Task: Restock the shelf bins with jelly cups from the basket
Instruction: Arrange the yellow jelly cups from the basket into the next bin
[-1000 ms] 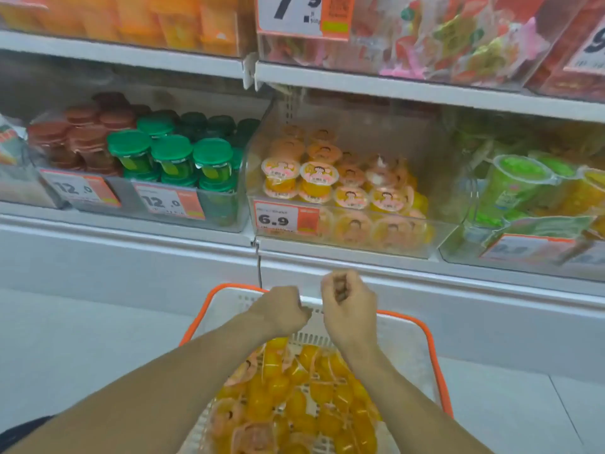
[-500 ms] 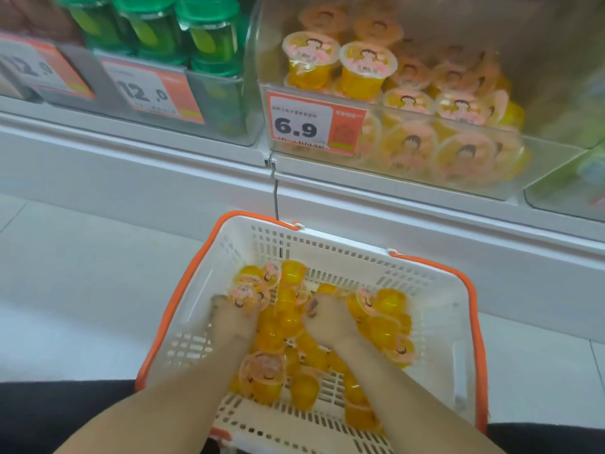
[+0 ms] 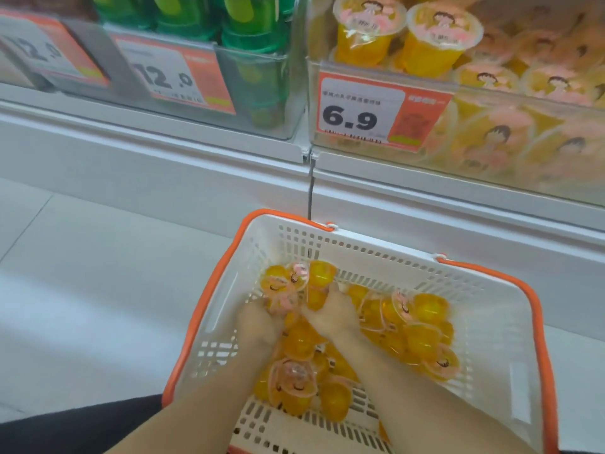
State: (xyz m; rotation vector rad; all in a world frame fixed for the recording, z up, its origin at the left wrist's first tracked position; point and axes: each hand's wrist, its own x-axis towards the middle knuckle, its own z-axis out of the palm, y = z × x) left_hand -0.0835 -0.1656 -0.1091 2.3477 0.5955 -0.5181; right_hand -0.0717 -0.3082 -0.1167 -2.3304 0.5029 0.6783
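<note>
Two hands are down inside the white slotted plastic basket [image 3: 491,290] with its orange rim. The left hand [image 3: 258,322] has its fingers curled round yellow jelly cups [image 3: 422,326] with pink printed lids; the right hand [image 3: 330,316] is buried among them too, but its fingers are hidden, so I cannot tell its grip. Cups lie loose over the basket floor. Above the basket, the clear shelf bin [image 3: 491,132] marked 6.9 holds matching cups. Left of that bin, a second clear bin [image 3: 262,86] holds green-lidded cups.
</note>
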